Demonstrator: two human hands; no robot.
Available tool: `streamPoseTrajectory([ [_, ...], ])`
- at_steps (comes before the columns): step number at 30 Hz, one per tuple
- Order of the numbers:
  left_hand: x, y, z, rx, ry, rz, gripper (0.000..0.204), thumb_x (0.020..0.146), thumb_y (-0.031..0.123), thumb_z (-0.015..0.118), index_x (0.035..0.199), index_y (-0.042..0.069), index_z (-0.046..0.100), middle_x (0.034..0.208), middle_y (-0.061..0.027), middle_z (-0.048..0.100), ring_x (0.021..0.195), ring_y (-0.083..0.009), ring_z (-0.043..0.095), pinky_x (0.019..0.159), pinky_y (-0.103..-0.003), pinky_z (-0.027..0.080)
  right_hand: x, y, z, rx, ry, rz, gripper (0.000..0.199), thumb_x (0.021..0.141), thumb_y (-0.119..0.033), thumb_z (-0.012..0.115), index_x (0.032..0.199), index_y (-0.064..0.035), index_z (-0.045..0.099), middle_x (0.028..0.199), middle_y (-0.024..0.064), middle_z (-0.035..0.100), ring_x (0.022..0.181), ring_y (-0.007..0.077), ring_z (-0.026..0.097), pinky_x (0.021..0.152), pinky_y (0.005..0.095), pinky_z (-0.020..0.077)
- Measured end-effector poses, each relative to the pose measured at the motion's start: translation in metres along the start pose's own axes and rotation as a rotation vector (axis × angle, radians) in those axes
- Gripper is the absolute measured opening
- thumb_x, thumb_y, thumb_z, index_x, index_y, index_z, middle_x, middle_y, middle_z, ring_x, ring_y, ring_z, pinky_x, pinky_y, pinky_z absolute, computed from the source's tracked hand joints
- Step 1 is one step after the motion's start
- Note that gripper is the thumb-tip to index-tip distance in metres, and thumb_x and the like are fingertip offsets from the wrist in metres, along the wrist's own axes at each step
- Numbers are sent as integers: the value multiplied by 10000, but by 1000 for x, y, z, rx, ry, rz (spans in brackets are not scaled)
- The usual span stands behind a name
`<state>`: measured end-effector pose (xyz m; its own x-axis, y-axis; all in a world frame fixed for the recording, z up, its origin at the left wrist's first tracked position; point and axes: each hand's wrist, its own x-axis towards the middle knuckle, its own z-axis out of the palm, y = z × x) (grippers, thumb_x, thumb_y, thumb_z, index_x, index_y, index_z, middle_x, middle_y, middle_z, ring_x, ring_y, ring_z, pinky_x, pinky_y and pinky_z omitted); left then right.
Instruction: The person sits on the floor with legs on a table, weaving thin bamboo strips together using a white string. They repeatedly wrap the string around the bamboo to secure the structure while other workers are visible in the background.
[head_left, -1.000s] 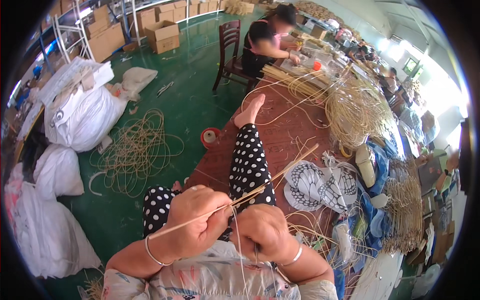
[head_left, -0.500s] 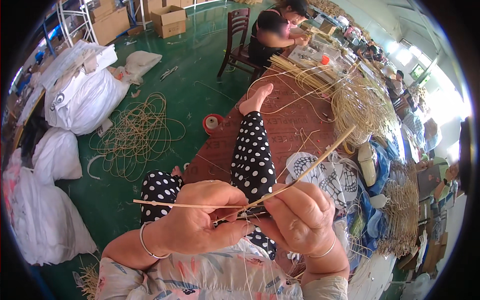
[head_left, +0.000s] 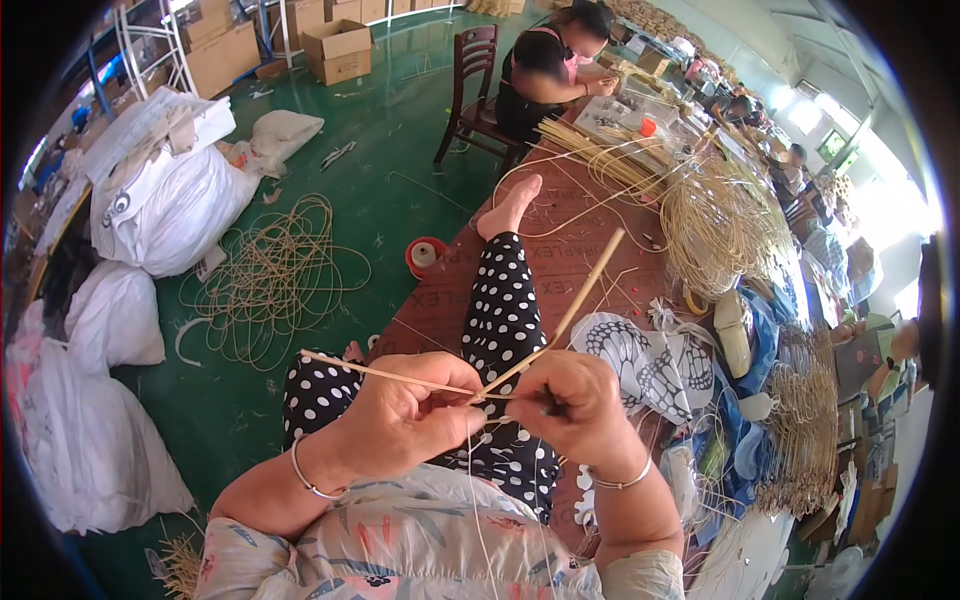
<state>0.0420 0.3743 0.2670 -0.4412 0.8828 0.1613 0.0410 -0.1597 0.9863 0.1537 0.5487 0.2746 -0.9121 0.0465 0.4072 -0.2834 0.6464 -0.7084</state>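
Observation:
Between my hands, thin pale bamboo strips (head_left: 590, 280) cross and meet in a small joint. One end points up and away to the right, another out to the left over my left hand. My left hand (head_left: 405, 415) is closed, pinching the strips just left of the crossing. Right of it, my right hand (head_left: 578, 400) has curled fingers, the tips pinching at the strips; a dark spot inside its curl cannot be made out. A pale thread (head_left: 476, 500) hangs from the joint down over my floral top.
My leg in dotted trousers (head_left: 497, 300) stretches along the red-brown table (head_left: 430, 310). Coiled cane (head_left: 710, 225) and printed white cloth (head_left: 630, 365) lie right. A tangled cane coil (head_left: 285, 280) and white sacks (head_left: 110, 420) sit left. Another person (head_left: 550, 70) works at the far end.
The strips have swung, the long end now steeper and the left end tilted upward. My right hand has drawn left and up, its fingers curling more. My left hand moved slightly left.

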Motion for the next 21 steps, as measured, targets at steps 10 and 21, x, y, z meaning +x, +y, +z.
streamPoseTrajectory([
  [10,-66,-80,-35,674,130,-47,113,794,67,551,854,-28,550,576,-41,516,504,-81,490,469,-221,395,-17,76,30,442,322,477,96,748,-100,638,724,-26,580,586,-30,530,557,22,459,489,204,387],
  [21,-137,-141,-94,434,804,-585,171,864,163,473,757,38,521,481,4,426,366,-44,376,320,-186,260,-86,269,44,-127,580,1128,292,721,-268,594,831,3,586,772,168,607,709,249,595,644,345,462],
])
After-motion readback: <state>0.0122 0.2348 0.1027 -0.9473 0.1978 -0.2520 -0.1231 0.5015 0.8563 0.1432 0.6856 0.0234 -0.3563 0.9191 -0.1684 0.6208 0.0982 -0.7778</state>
